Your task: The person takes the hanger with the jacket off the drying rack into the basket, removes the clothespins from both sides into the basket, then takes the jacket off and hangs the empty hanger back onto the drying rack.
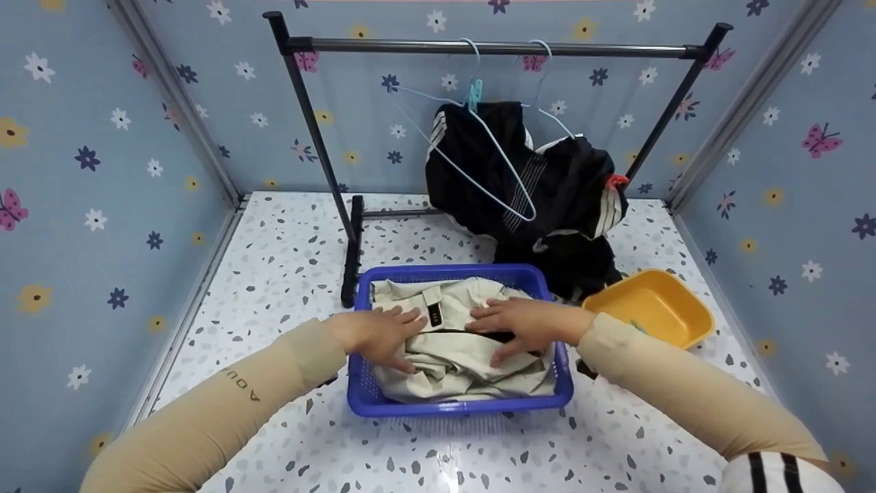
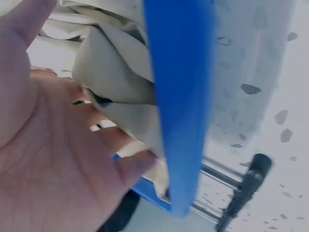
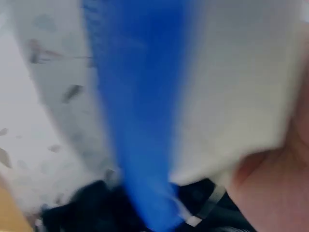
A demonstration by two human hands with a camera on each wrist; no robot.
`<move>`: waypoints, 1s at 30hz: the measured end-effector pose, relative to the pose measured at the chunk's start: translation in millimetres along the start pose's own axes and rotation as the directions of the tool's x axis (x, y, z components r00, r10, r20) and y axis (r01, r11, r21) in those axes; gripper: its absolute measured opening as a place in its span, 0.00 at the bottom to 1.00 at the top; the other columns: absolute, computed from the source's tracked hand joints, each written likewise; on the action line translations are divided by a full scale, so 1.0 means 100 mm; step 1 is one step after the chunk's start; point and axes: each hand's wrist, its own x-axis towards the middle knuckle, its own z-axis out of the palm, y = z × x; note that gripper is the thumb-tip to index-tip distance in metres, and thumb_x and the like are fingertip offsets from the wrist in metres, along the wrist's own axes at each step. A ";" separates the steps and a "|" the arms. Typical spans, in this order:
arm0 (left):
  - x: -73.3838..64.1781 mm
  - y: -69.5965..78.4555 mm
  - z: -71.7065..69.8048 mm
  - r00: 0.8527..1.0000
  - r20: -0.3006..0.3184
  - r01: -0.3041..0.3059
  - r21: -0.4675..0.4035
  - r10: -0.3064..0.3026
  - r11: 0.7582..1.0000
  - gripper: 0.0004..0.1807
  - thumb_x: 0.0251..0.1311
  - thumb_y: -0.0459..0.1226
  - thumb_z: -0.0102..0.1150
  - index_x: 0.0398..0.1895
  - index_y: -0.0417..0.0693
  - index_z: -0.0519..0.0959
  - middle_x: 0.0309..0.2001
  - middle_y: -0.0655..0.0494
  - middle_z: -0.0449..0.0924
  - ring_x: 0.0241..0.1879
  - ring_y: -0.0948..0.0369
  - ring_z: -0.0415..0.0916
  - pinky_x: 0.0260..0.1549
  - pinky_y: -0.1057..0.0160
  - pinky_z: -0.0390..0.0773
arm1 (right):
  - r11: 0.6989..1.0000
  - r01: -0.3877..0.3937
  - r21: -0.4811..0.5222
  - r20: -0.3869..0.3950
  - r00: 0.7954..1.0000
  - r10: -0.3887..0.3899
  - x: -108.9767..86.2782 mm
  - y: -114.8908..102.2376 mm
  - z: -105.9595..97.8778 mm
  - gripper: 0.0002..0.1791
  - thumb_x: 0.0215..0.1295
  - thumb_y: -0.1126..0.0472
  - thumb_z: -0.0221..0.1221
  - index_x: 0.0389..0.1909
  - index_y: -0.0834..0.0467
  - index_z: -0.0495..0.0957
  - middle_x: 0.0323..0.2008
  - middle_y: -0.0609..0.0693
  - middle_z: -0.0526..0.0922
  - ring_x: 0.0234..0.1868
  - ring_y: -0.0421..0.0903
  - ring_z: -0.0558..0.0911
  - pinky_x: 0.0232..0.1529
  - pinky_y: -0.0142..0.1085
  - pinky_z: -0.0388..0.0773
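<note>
A blue plastic basket [image 1: 462,409] stands on the speckled floor, filled with a crumpled cream garment [image 1: 452,363] that has a small black label. My left hand [image 1: 383,334] rests on the garment at the basket's left side, fingers spread. Opposite it, my right hand [image 1: 523,322] lies on the cloth with its fingers spread too. In the left wrist view the left palm [image 2: 58,150] shows beside the cream folds and the basket's rim [image 2: 181,106]. The right wrist view is blurred, with part of the right hand [image 3: 275,188] against the cloth.
Behind the basket stands a black clothes rack [image 1: 499,46]. Two light-blue hangers [image 1: 503,154] hang on it with a black garment [image 1: 472,164] with white stripes, which reaches down to the floor. A yellow basin [image 1: 674,308] sits right of the basket. Patterned walls enclose the floor.
</note>
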 end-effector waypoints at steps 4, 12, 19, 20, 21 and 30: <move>-0.06 -0.19 -0.03 0.979 -0.191 -0.086 -0.063 0.073 0.994 0.43 0.83 0.59 0.56 0.90 0.46 0.63 0.90 0.37 0.57 0.90 0.36 0.55 0.90 0.36 0.57 | 0.999 0.033 -0.011 -0.261 0.965 -0.035 -0.09 -0.07 -0.30 0.31 0.82 0.47 0.66 0.79 0.56 0.78 0.77 0.61 0.81 0.78 0.65 0.80 0.80 0.62 0.76; -0.13 -0.50 -0.04 0.794 -0.606 -0.077 -0.184 -0.051 0.980 0.24 0.87 0.47 0.53 0.68 0.39 0.86 0.73 0.34 0.81 0.73 0.36 0.79 0.74 0.33 0.79 | 0.994 -0.084 0.063 -0.787 0.608 0.101 -0.21 0.04 -0.78 0.25 0.77 0.61 0.71 0.69 0.65 0.82 0.66 0.66 0.85 0.68 0.65 0.84 0.72 0.61 0.82; -0.10 -0.81 0.11 0.729 -0.581 0.091 -0.441 -0.362 0.893 0.28 0.83 0.40 0.56 0.74 0.25 0.74 0.60 0.27 0.82 0.56 0.35 0.86 0.57 0.34 0.86 | 0.941 -0.154 0.303 -0.848 0.406 0.340 -0.10 0.49 -0.89 0.31 0.78 0.64 0.67 0.77 0.69 0.73 0.70 0.71 0.79 0.69 0.68 0.82 0.76 0.60 0.79; -0.09 -0.85 0.14 0.736 -0.561 0.088 -0.477 -0.380 0.874 0.27 0.82 0.38 0.55 0.72 0.24 0.74 0.54 0.29 0.83 0.50 0.38 0.86 0.52 0.39 0.86 | 0.927 -0.165 0.338 -0.824 0.425 0.376 -0.07 0.59 -0.87 0.33 0.79 0.63 0.65 0.79 0.68 0.70 0.71 0.71 0.79 0.69 0.68 0.83 0.75 0.59 0.80; -0.08 -0.88 0.16 0.746 -0.538 0.074 -0.519 -0.393 0.851 0.25 0.82 0.37 0.54 0.70 0.23 0.73 0.47 0.33 0.83 0.43 0.42 0.85 0.46 0.44 0.86 | 0.915 -0.170 0.366 -0.799 0.446 0.402 -0.02 0.70 -0.85 0.34 0.80 0.63 0.64 0.82 0.67 0.68 0.72 0.70 0.79 0.69 0.67 0.84 0.75 0.59 0.81; 0.01 -0.90 0.26 0.846 -0.325 -0.068 -0.853 -0.424 0.518 0.33 0.78 0.30 0.46 0.82 0.20 0.60 0.57 0.30 0.83 0.38 0.59 0.87 0.29 0.63 0.92 | 0.906 -0.127 0.403 -0.789 0.453 0.414 0.36 0.99 -0.76 0.23 0.80 0.70 0.56 0.72 0.63 0.80 0.55 0.62 0.93 0.52 0.57 0.93 0.60 0.51 0.90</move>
